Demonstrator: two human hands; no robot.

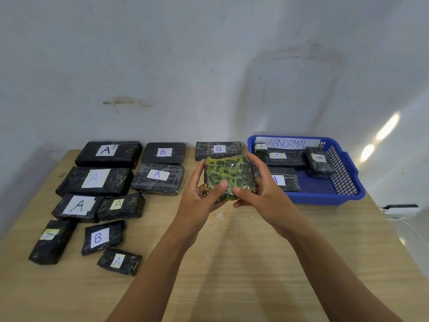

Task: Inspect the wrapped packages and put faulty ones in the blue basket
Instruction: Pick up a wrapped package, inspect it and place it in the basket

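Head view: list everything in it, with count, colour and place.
Table: one, light wood, foreground.
Blue basket: one, blue, table's right rear, labelled ABNORMAL.
Table packages: ten, black, labelled A or B, table's left and rear.
Basket packages: four, black, inside the basket.
Held package: one, mottled green-yellow, above table centre.
Wall: one, white, behind.
White object with cable: one, off the table's right edge.
Left hand: grips the held package's left side.
Right hand: grips its right side.
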